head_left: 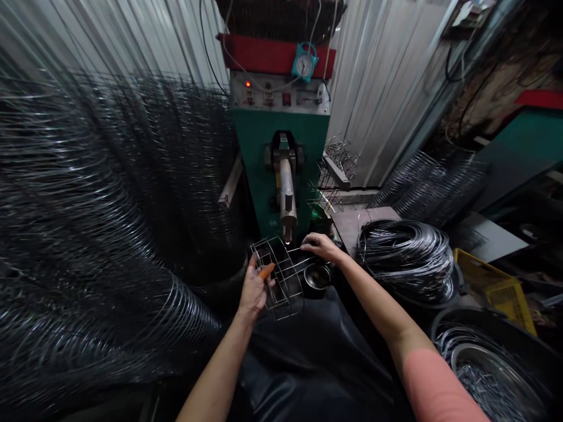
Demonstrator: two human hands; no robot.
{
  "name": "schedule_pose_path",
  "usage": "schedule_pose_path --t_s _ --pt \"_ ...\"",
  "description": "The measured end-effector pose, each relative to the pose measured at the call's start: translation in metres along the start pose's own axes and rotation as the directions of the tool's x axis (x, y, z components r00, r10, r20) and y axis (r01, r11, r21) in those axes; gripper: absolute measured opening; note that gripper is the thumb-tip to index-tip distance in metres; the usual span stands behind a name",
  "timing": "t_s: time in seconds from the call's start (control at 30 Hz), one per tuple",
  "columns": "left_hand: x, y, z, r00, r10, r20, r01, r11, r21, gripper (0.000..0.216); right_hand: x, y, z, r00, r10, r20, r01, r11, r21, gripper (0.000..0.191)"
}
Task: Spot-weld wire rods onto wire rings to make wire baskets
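Head view, from the left: a huge mass of looped wire hoops (101, 205) fills the near left side and reaches the foot of a green spot-welding machine (255, 164). The left hand (253, 290) is closed around the near side of an upright wire basket frame (288, 278), with a small orange piece (266, 271) showing at the fingers, too small to identify. The frame sits just below the tip of the machine's vertical electrode (287, 199), close but with contact impossible to confirm. The right hand (321, 246), its fingers curled down, pinches thin straight wire rods (299, 251) that run to the frame. Under this hand sits a small steel bowl (316, 276), and a glossy black sheet (316, 363) spreads across the near foreground. Bent wire pieces (338, 158) hang at the machine's right side. Farther right, a thick coil of wire (404, 258) lies on a flat board, and a yellow crate (497, 290) stands beyond it. At near right, a steel basin (492, 375) holding wire sits in a black tub (479, 319).
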State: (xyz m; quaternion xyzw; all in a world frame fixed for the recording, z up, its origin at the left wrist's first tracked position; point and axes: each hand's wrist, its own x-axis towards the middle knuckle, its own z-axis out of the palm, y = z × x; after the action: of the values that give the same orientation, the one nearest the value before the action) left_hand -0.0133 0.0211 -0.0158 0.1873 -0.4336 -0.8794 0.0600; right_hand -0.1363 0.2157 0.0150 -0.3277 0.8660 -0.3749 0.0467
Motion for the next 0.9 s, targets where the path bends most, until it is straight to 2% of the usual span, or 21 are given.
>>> schedule_pose_path --t_s 0.4,0.7,0.9 --pt "0.017 -0.001 0.013 0.996 -0.076 -0.046 0.076 0.997 0.006 0.071 0.017 0.013 -0.004 0.999 -0.032 -0.026 0.03 0.995 -0.092 0.021" --pt "0.033 -0.004 0.014 0.996 -0.092 -0.019 0.091 0.995 -0.043 0.072 0.028 0.021 -0.006 1.0 -0.005 -0.021 0.003 0.993 -0.114 0.017" --pt "0.036 -0.002 0.014 0.995 -0.094 -0.023 0.093 0.995 -0.027 0.061 0.034 0.023 -0.006 1.0 0.012 0.019 -0.009 0.99 -0.141 0.015"
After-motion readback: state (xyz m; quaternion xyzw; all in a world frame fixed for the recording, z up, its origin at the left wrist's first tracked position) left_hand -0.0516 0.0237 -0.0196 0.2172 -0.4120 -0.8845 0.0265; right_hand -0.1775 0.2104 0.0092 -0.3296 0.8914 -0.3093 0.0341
